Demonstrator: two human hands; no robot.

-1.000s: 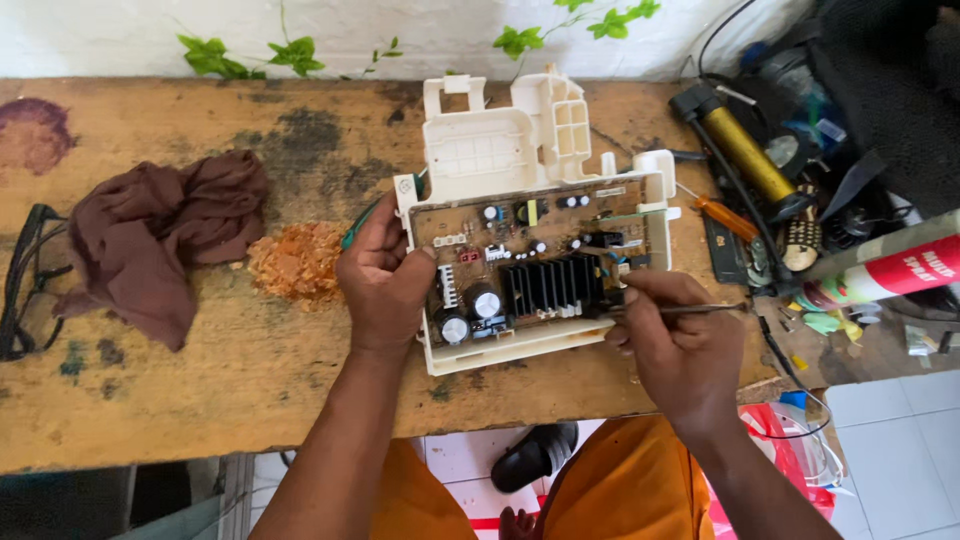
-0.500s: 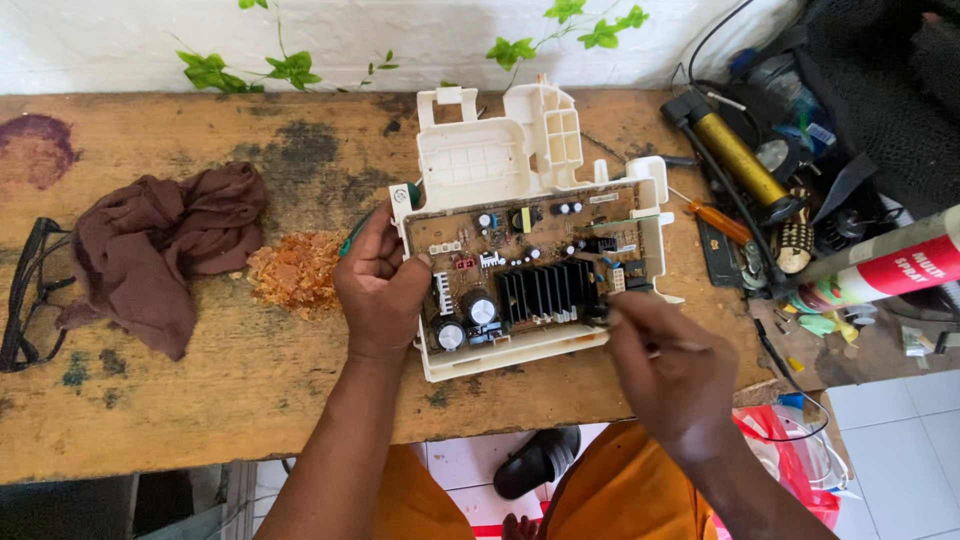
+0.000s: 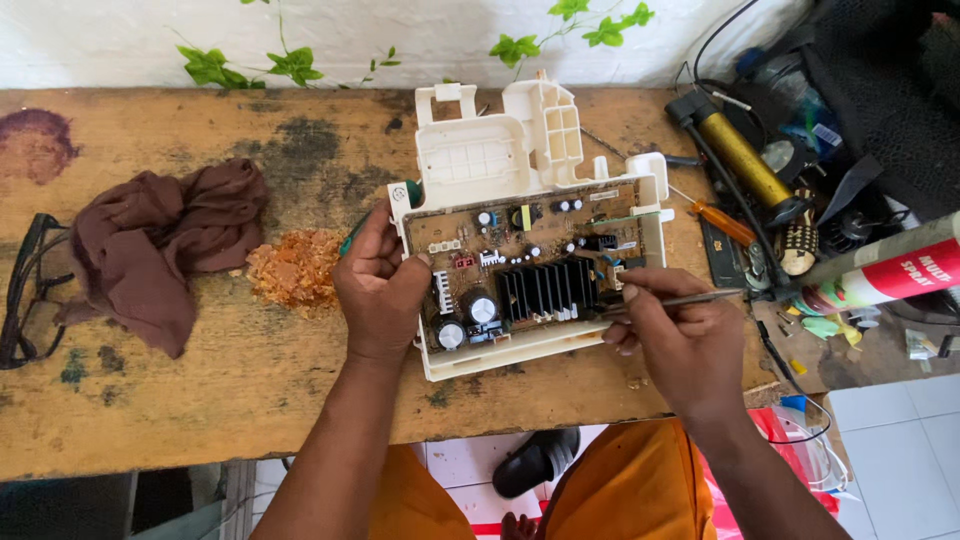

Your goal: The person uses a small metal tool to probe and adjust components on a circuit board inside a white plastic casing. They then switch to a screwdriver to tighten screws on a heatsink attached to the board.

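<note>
A brown circuit board (image 3: 520, 255) with a black finned heat sink (image 3: 545, 290) and round capacitors lies in a white plastic housing (image 3: 500, 150) on the wooden bench. My left hand (image 3: 380, 285) grips the housing's left edge, thumb on the board's corner. My right hand (image 3: 670, 335) holds a thin metal tool (image 3: 690, 298) like a pen, its tip at the board's right side beside the heat sink.
A brown rag (image 3: 150, 245), an orange crumbly heap (image 3: 290, 268) and black glasses (image 3: 20, 290) lie left. Right of the board sit an orange-handled screwdriver (image 3: 725, 222), a yellow pump (image 3: 745, 160), a red-and-white spray can (image 3: 890, 275) and tangled tools. The bench's front edge (image 3: 300, 440) is near.
My right hand dipped away from the board, then came back up with the thin tool to its right side. My left hand kept its grip on the housing.
</note>
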